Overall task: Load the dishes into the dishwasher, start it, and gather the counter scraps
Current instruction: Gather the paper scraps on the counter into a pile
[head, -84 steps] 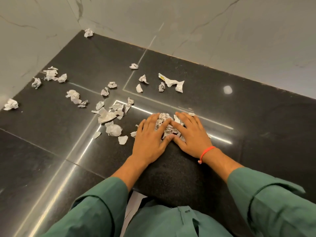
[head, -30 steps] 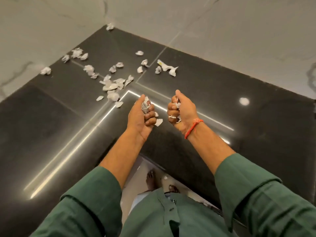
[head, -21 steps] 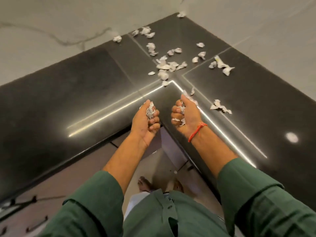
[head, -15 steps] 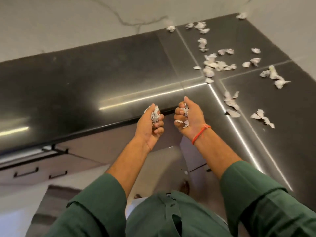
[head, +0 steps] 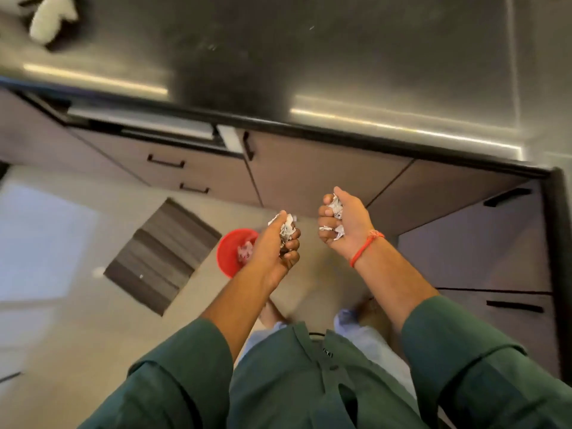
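Two fistfuls of paper scraps: left hand (head: 280, 243) and right hand (head: 342, 226) each clenched round a wad. View has swung off the counter (head: 340, 57) to the floor; a red bin (head: 229, 253), some scraps already inside, sits at 9 o'clock of the left hand. Judged: dump next, more scraps remain behind.

Head view, steeply down, over floor (head: 77, 335)
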A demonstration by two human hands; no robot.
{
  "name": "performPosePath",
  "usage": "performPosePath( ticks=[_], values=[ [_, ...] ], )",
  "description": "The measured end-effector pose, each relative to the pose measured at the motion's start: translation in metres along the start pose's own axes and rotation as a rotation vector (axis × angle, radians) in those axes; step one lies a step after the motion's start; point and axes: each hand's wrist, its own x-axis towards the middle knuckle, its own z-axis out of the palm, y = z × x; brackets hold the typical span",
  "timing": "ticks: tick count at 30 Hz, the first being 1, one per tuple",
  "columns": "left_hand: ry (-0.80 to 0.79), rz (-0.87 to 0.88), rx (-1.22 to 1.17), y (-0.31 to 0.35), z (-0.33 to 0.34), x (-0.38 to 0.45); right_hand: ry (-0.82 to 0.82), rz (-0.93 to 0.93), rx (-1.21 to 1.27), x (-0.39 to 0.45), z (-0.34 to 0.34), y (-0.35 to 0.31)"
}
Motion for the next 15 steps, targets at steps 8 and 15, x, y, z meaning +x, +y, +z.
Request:
performPosePath(
  ticks=[8, 15],
  values=[
    [0.276, -0.053, -0.213, -0.015, -0.130, -0.006, 0.035, 0.181, -0.198, 0.045, 0.054, 0.106],
    [0.339, -0.050, -0.270, -0.023, -0.184, 0.023, 0.033, 0.272, -0.355, 0.101, 0.069, 0.156]
  ],
)
